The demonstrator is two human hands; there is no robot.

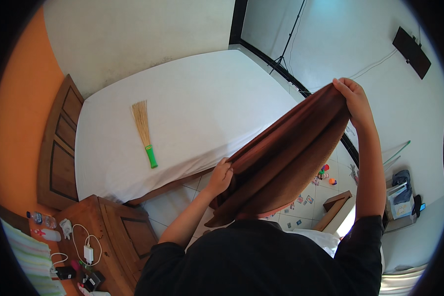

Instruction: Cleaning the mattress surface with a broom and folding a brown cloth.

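A brown cloth, perhaps a towel or blanket [281,159], is stretched on a slant between my two hands, its lower part draping in loose folds. My left hand [221,177] grips its edge low at the centre, close to the side of the bed. My right hand [352,98] is raised higher at the right and pinches another corner of it. Beyond the cloth lies a bed with a white fitted sheet [207,96]. On the sheet, left of my hands, rests a bristle broom with a green handle [151,156]. The cloth hides part of the floor and the bed's near side.
A wooden cabinet [114,236] at the lower left bears bottles, a white charger with cable and small items. Toys and cards [310,199] lie scattered on the tiled floor at right. A black tripod [281,59] stands beyond the bed; a wooden headboard [59,148] closes its left end.
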